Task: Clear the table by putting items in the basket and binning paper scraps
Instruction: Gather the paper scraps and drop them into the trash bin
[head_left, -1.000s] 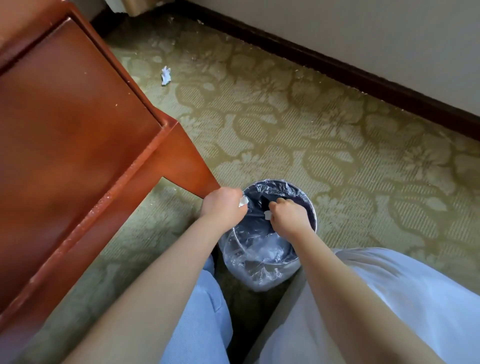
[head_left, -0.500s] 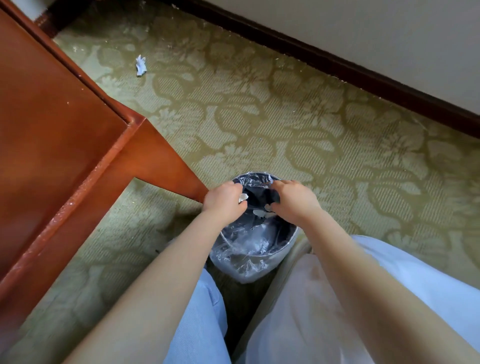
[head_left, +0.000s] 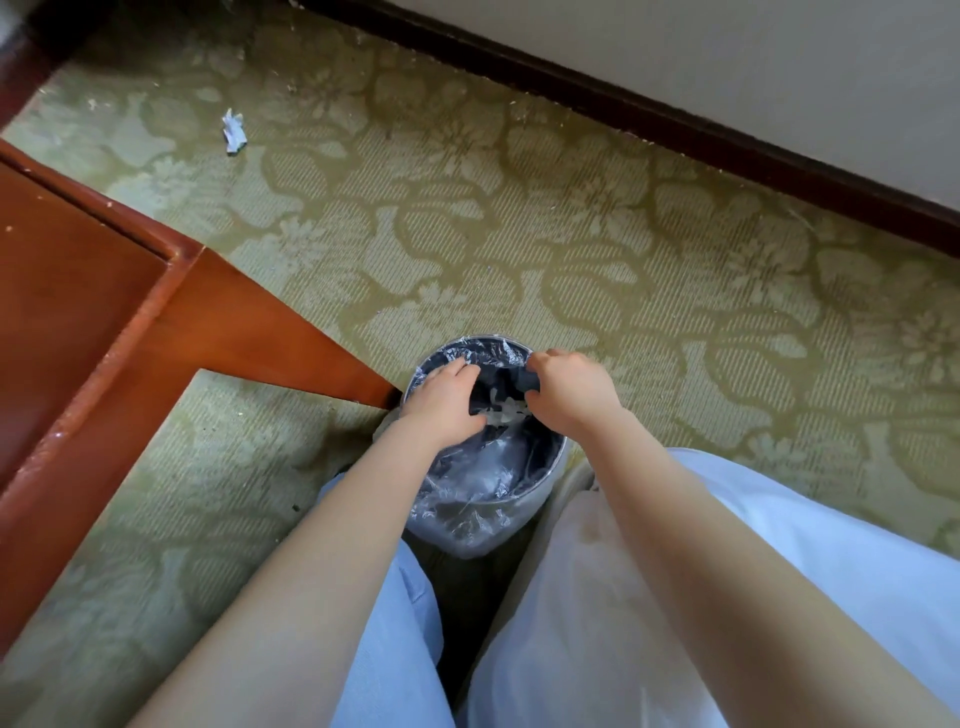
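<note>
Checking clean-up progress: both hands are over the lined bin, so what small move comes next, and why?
Probably lift both hands clear of the round plastic-lined bin: the left hand is open above it and pale scraps show inside. Whether the right hand holds anything is unclear. A crumpled white scrap lies on the green carpet.

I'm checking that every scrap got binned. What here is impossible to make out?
Head view: whether the right hand holds anything; its curled fingers are tucked under its back.
Head view: the bottom of the round grey bin with clear plastic liner; the left hand, the right hand and liner glare cover it.
Head view: most of the red-brown wooden table; cut off by the left edge.
The basket: nowhere in frame.
</note>
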